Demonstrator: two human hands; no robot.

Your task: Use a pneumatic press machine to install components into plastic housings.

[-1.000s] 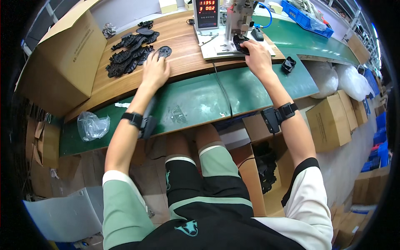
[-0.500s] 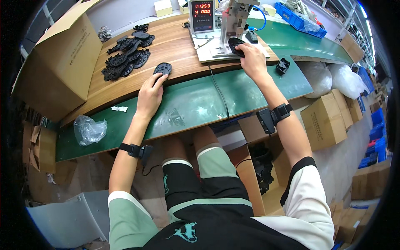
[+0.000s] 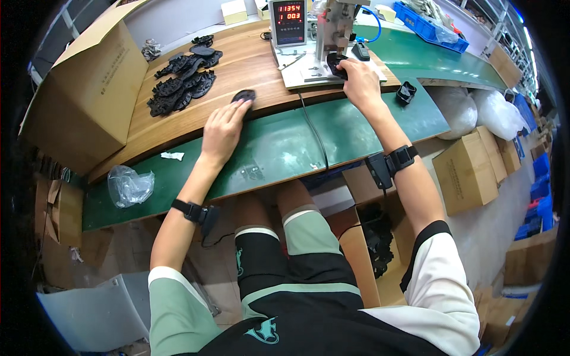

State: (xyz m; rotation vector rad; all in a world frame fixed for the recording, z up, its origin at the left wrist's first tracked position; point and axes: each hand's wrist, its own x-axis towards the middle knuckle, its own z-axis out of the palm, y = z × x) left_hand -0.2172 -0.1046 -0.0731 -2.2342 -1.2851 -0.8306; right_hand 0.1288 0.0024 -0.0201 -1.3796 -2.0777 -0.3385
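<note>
Grip of right hand [image 3: 361,83] is pinching black part [image 3: 334,63] by rim, left hand [image 3: 223,132] touching another part [image 3: 244,95] near desk [image 3: 255,65] front edge, closure unclear; both parts looking light, stiff.

Illumination was bright and even over the wooden worktop [image 3: 249,59]. Tube lights [image 3: 527,38] showed at upper right; pale glare marked the green bench [image 3: 288,142]. The area beneath lay dimmer. The black part [image 3: 244,95] at the left hand [image 3: 222,133] was slightly blurred. Fisheye curvature bent straight edges; black vignetting closed the corners.
</note>
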